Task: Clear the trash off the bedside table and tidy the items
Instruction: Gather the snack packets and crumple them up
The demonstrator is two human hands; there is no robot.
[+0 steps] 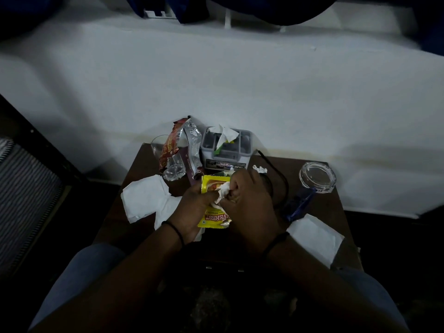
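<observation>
Bedside table (pixel 319 207): two hands (pixel 230 200), one yellow packet (pixel 212 218).

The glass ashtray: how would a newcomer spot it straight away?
Start at the dark bedside table against the white wall. Go to its far right corner, right of the grey box. The glass ashtray stands there alone, round, thick-walled and clear, unlike the tall drinking glass stuffed with wrappers.

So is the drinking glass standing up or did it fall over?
Fallen over. The drinking glass lies on its side on the bedside table, thick base toward the camera, with the red snack wrapper draped across it.
</observation>
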